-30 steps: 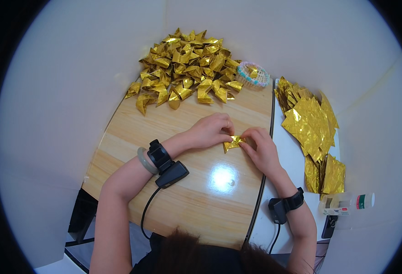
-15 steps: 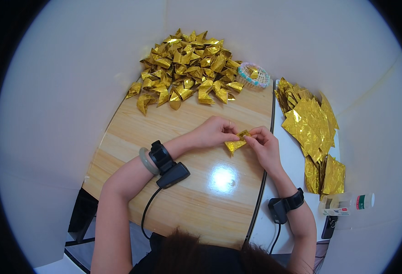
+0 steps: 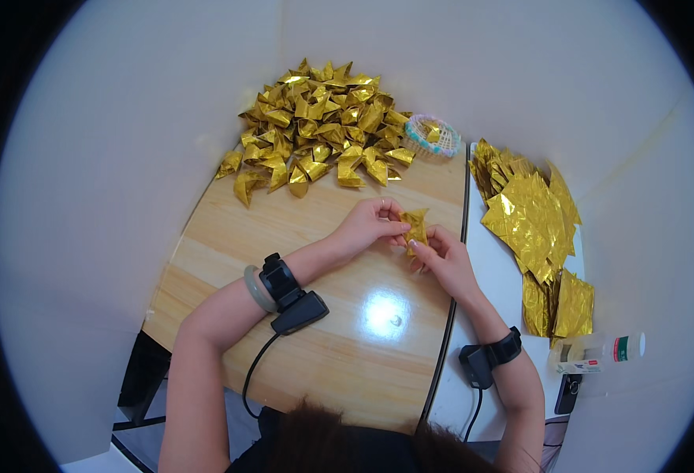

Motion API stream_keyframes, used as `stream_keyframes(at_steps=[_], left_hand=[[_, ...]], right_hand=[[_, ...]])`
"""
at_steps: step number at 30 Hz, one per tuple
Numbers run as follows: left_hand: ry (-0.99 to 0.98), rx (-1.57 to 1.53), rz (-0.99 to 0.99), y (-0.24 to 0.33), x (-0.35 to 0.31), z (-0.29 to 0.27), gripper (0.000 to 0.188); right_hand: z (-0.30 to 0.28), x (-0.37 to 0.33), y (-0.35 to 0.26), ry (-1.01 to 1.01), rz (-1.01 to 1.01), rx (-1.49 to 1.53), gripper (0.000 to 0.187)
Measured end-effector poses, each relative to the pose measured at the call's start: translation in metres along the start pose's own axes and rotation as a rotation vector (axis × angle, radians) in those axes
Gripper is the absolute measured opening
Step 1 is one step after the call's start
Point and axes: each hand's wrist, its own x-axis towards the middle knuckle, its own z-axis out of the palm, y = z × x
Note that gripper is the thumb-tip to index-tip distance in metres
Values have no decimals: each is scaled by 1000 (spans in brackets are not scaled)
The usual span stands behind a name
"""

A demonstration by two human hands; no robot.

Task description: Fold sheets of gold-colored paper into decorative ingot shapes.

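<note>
Between my two hands is a small folded piece of gold foil paper (image 3: 415, 223), held upright above the wooden table (image 3: 307, 347). My left hand (image 3: 371, 225) pinches its left side with thumb and fingers. At its lower right, my right hand (image 3: 441, 260) grips it, thumb in front and fingers partly hidden behind. A heap of folded gold paper pieces (image 3: 315, 130) with pointed ends lies at the far side of the table, beyond my hands.
A small woven basket (image 3: 432, 135) with a pastel rim sits right of the heap. Flat gold paper sheets (image 3: 530, 225) lie stacked on the white table (image 3: 473, 331) at right. Nearer are a clear plastic bottle (image 3: 599, 348) and a dark phone (image 3: 569, 392).
The gold foil paper has been turned from lying slanted with its point downward to standing upright. My right hand has shifted lower and slightly left on it.
</note>
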Motion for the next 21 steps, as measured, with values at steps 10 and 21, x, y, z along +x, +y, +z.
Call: stream_keyframes(at_steps=[10,21], left_hand=[[-100,32,14,-2,-1,-3,14],[2,159,107,-4,-3,1,19]], right_hand=[[-6,2,1,162,-37,-12,14],[-2,-2,-3,-33,66,43,14]])
